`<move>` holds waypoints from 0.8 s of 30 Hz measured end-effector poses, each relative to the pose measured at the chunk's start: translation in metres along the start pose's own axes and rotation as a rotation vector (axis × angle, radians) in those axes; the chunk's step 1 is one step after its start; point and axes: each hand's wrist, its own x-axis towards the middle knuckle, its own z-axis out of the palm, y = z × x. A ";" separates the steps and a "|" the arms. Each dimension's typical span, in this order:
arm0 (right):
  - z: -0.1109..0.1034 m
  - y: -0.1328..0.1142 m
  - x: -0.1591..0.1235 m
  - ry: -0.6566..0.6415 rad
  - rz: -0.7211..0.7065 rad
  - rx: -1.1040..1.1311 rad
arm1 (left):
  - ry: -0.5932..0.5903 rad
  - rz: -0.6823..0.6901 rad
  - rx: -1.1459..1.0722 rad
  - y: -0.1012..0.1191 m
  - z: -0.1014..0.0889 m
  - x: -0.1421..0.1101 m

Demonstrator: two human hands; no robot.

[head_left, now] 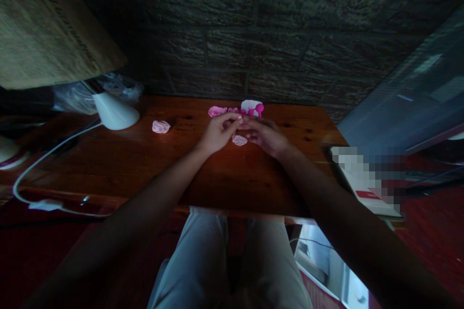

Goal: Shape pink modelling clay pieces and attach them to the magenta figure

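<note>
My left hand (218, 133) and my right hand (268, 136) meet above the wooden table, their thumbs and fingertips pressed together. Whatever they pinch, if anything, is too small or hidden to make out. Just below the fingers lies a flat, pale pink piece (239, 140) that looks like modelling clay. Behind my hands are a pink oval piece (217, 111), a white piece (249, 105) and a bright magenta shape with a round end (259, 108), partly covered by my fingers. Farther left sits a crumpled pale pink lump (161, 127).
On the table's left stands a lamp with a white base (116, 112) and a large printed shade (54, 29); its white cable (43, 147) runs over the front edge. A book-like item (369, 195) lies at the right edge. A brick-patterned wall (217, 48) rises behind.
</note>
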 end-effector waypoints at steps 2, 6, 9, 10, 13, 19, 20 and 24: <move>0.000 0.000 0.000 -0.017 0.008 0.005 | 0.019 -0.006 -0.014 0.000 0.000 0.000; 0.000 0.000 -0.002 -0.030 0.044 0.011 | 0.033 -0.009 -0.021 -0.001 0.000 -0.001; 0.002 -0.001 -0.003 -0.045 0.062 0.024 | 0.035 -0.001 -0.026 -0.001 0.000 0.000; 0.002 -0.001 -0.004 -0.049 0.067 0.029 | 0.033 0.005 -0.026 -0.001 0.000 0.000; 0.003 -0.002 -0.005 -0.051 0.077 0.038 | 0.031 0.015 -0.019 -0.002 0.000 0.000; 0.002 -0.001 -0.005 -0.089 0.091 0.006 | -0.004 0.032 0.031 -0.007 -0.001 0.000; 0.002 0.000 -0.005 -0.098 0.089 -0.002 | -0.013 0.042 0.037 -0.007 0.000 0.000; 0.001 0.001 -0.003 -0.090 0.079 0.005 | -0.020 0.048 0.026 -0.005 0.001 -0.001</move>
